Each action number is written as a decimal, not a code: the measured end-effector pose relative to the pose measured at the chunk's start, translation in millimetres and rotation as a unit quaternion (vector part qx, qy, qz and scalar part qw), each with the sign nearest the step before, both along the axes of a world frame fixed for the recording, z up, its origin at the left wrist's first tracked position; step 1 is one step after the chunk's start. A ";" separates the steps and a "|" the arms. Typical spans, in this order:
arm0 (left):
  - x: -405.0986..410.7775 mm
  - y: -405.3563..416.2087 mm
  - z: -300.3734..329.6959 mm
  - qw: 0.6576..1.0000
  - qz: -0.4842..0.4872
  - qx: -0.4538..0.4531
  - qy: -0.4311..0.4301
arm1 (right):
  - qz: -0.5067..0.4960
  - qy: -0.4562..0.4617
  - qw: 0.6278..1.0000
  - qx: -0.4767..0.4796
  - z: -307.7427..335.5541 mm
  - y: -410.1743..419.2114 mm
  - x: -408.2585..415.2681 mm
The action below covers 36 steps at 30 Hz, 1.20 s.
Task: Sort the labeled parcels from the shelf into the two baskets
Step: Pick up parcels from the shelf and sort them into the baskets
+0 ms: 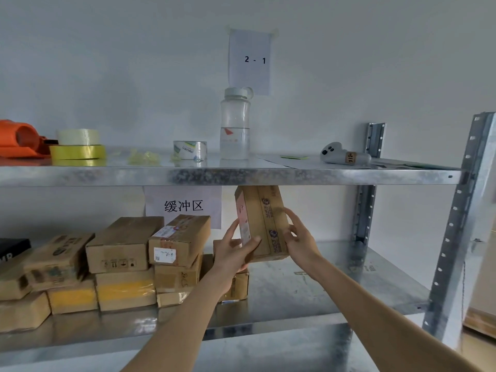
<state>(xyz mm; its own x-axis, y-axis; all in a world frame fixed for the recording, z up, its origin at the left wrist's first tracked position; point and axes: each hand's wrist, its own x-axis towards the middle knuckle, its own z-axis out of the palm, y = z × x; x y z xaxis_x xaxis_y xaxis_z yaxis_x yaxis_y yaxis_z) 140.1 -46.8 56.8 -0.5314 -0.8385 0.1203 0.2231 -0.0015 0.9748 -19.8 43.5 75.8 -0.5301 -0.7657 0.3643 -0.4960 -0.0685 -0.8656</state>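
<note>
At lower left of the frame, stacked cardboard parcels (pixel 126 264) are sitting on the lower shelf (pixel 308 291). Right of centre, the left hand (pixel 230 253) is curling its fingers round the labelled side of an upended cardboard parcel (pixel 264 224), thumb across the front. The right hand (pixel 298 240) is gripping the opposite edge with bent fingers. The box is looking stiff and light, best gripped by opposite faces. Its top is disappearing behind the upper shelf (pixel 241 177); its label is blurring, and no baskets are showing.

Two bare forearms, left hand (pixel 233 255), right hand (pixel 300 241), no sleeves
</note>
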 end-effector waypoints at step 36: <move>-168.0 84.8 -21.2 0.989 -0.142 -0.014 0.044 | -0.065 0.067 0.996 -0.004 -20.7 115.1 -138.1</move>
<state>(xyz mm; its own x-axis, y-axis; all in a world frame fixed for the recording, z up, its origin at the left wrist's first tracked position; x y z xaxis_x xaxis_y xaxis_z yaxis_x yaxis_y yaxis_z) -27.8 38.0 35.6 -0.7313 -0.6527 0.1978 0.3012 -0.0489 0.9523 -157.8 158.6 55.1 -0.5705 -0.6906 0.4446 -0.6125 -0.0030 -0.7905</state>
